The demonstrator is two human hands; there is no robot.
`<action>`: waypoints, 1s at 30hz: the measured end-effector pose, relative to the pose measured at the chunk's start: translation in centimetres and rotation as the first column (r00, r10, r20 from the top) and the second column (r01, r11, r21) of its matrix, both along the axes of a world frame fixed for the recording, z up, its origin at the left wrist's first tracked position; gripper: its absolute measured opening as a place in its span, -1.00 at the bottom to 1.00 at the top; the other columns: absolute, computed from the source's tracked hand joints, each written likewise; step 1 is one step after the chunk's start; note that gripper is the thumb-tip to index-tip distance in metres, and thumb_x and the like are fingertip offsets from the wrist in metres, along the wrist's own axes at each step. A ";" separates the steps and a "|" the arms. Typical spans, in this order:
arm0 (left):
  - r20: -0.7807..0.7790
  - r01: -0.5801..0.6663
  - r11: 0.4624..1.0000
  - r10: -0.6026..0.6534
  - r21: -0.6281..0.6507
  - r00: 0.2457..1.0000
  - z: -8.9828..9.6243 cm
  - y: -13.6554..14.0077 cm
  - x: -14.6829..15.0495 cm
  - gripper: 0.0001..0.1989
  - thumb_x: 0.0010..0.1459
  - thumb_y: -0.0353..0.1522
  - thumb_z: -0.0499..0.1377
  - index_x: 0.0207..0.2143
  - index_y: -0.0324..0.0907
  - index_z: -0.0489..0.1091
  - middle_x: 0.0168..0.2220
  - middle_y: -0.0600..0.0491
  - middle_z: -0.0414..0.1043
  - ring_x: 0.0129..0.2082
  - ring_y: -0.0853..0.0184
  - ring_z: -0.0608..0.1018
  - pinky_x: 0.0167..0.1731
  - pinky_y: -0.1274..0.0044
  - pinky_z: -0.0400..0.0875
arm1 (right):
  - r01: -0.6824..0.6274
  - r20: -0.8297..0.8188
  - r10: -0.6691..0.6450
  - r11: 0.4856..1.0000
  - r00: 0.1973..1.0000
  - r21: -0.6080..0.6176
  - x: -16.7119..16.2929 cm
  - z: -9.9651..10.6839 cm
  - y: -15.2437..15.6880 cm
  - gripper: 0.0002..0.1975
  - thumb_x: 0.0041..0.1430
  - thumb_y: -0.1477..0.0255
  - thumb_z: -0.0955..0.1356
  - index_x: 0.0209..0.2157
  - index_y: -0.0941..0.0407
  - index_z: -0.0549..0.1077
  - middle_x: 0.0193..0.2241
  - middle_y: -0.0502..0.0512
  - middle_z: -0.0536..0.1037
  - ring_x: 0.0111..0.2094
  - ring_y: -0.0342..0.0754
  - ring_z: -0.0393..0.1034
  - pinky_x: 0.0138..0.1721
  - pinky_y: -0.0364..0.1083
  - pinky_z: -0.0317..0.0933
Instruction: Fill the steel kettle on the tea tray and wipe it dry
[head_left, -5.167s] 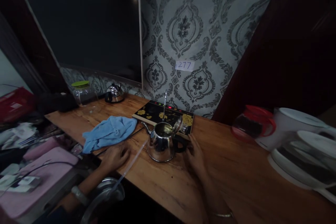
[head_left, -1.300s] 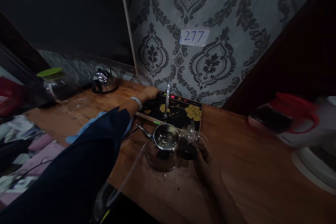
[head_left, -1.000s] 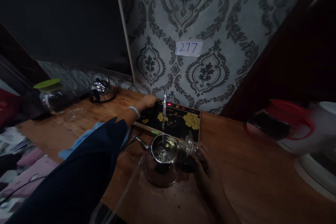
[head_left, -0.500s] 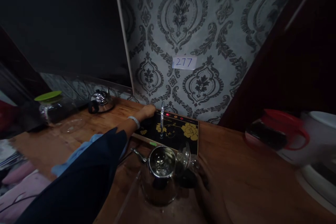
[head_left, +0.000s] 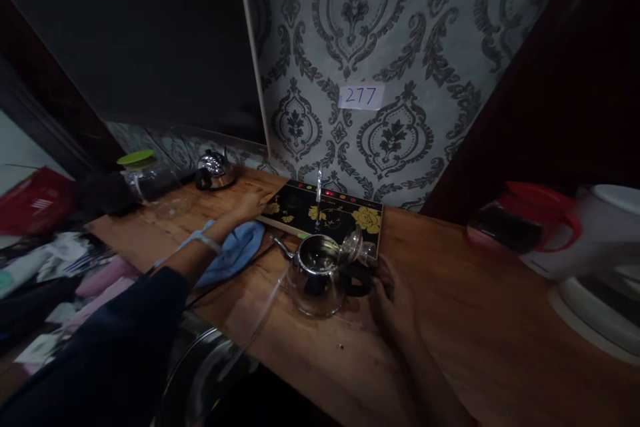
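My left hand [head_left: 251, 205], blurred, is at the left edge of a black tea stove panel [head_left: 336, 212] with gold flowers; its fingers look stretched out and nothing shows in them. A glass kettle [head_left: 316, 287] with a metal rim, spout and black handle stands uncovered in front of the panel. My right hand [head_left: 393, 297] is beside that handle, its curled fingers at the knob of a glass lid [head_left: 354, 243] tilted on edge by the kettle's rim. A slim chrome tap [head_left: 319, 190] rises from the panel. Small indicator lights glow along its back edge.
A blue cloth [head_left: 235, 252] lies left of the kettle. Behind it stand a shiny metal kettle [head_left: 215, 170] and a glass jar with a green lid [head_left: 137, 159]. To the right are a red-lidded jug [head_left: 525, 217] and a white appliance [head_left: 613, 227]. A metal basin [head_left: 200, 367] is below the edge.
My left hand has drawn back left from the panel's back corner, and its closed fingers have loosened. More lights glow on the panel. The view has tipped down; my right hand stays beside the kettle.
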State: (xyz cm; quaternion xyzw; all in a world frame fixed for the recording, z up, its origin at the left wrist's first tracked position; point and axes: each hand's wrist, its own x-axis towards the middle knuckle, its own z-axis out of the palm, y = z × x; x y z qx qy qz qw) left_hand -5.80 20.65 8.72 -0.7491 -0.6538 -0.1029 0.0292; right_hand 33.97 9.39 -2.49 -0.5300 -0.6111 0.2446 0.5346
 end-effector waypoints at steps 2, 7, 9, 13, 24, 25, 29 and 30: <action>-0.006 -0.043 0.998 0.043 -0.044 0.999 -0.9 -3.4 -1.8 -0.45 0.13 -0.31 0.02 0.18 -0.27 0.24 0.09 -0.12 0.35 0.10 0.16 0.37 0.13 0.38 0.24 | 0.020 -0.036 -0.023 0.997 0.999 -0.081 0.2 0.1 0.0 -0.57 0.07 0.19 0.29 -0.08 0.13 0.45 -0.21 0.20 0.56 -0.27 0.08 0.47 -0.28 0.00 0.34; -0.011 -0.054 0.990 0.053 -0.130 0.999 -3.2 -10.7 -3.8 -0.33 0.09 -0.14 0.09 0.23 -0.18 0.15 0.21 -0.10 0.22 0.16 0.13 0.33 0.13 0.38 0.23 | 0.018 -0.130 -0.030 0.996 0.991 -0.091 0.3 0.6 -0.1 -0.73 0.06 0.18 0.27 -0.42 0.10 0.40 -0.47 0.07 0.50 -0.39 0.02 0.39 -0.35 -0.05 0.26; -0.042 -0.063 0.983 0.057 -0.175 0.998 -3.9 -12.4 -3.4 -0.29 0.07 -0.10 0.11 0.25 -0.15 0.13 0.24 -0.12 0.18 0.18 0.08 0.31 0.14 0.33 0.21 | 0.028 -0.133 -0.036 0.998 0.990 -0.058 0.3 0.7 -0.1 -0.73 0.05 0.18 0.26 -0.44 0.10 0.40 -0.47 0.07 0.50 -0.38 0.02 0.38 -0.32 -0.04 0.24; -0.120 -0.146 0.976 0.127 -0.162 0.985 -4.8 -13.8 -1.7 -0.35 0.13 -0.13 0.07 0.25 -0.14 0.13 0.24 -0.18 0.17 0.15 -0.04 0.31 0.09 0.18 0.19 | 0.064 -0.128 -0.067 0.997 0.989 -0.033 0.2 0.7 -0.3 -0.72 0.03 0.17 0.25 -0.46 0.10 0.40 -0.48 0.08 0.51 -0.38 0.02 0.36 -0.31 -0.04 0.23; -0.006 -0.109 0.991 0.110 0.082 0.994 -5.7 -13.9 -2.2 -0.55 0.17 -0.28 -0.02 0.06 -0.27 0.34 0.01 -0.19 0.39 0.03 0.10 0.41 0.07 0.32 0.27 | 0.057 -0.236 -0.086 0.990 0.968 -0.127 0.0 -0.1 -5.5 -0.63 -0.01 0.08 0.30 -0.47 0.12 0.44 -0.50 0.07 0.50 -0.46 -0.02 0.37 -0.43 -0.07 0.26; 0.021 -0.118 0.989 0.116 0.087 0.993 -5.6 -13.9 -2.4 -0.54 0.18 -0.27 -0.03 0.07 -0.28 0.33 0.02 -0.18 0.39 0.04 0.11 0.40 0.08 0.34 0.27 | 0.054 -0.252 -0.085 0.990 0.964 -0.127 0.0 -0.2 -5.8 -0.63 -0.02 0.08 0.32 -0.47 0.13 0.44 -0.50 0.07 0.50 -0.46 -0.02 0.37 -0.43 -0.07 0.27; 0.101 -0.123 0.989 0.114 0.081 0.988 -5.0 -13.7 -2.8 -0.49 0.15 -0.23 -0.01 0.09 -0.30 0.30 0.03 -0.17 0.39 0.06 0.12 0.40 0.10 0.37 0.25 | -0.001 -0.370 -0.055 0.989 0.928 -0.150 0.2 -0.1 -6.2 -0.62 -0.08 0.07 0.38 -0.48 0.13 0.43 -0.56 0.00 0.45 -0.53 -0.09 0.33 -0.48 -0.10 0.25; 0.111 -0.109 0.991 0.099 0.080 0.989 -4.8 -13.7 -2.7 -0.49 0.12 -0.22 0.01 0.08 -0.29 0.30 0.03 -0.16 0.39 0.06 0.12 0.40 0.11 0.37 0.25 | -0.020 -0.419 -0.049 0.987 0.906 -0.160 0.2 0.1 -6.1 -0.61 -0.11 0.06 0.40 -0.49 0.13 0.43 -0.57 -0.02 0.44 -0.55 -0.11 0.31 -0.50 -0.11 0.25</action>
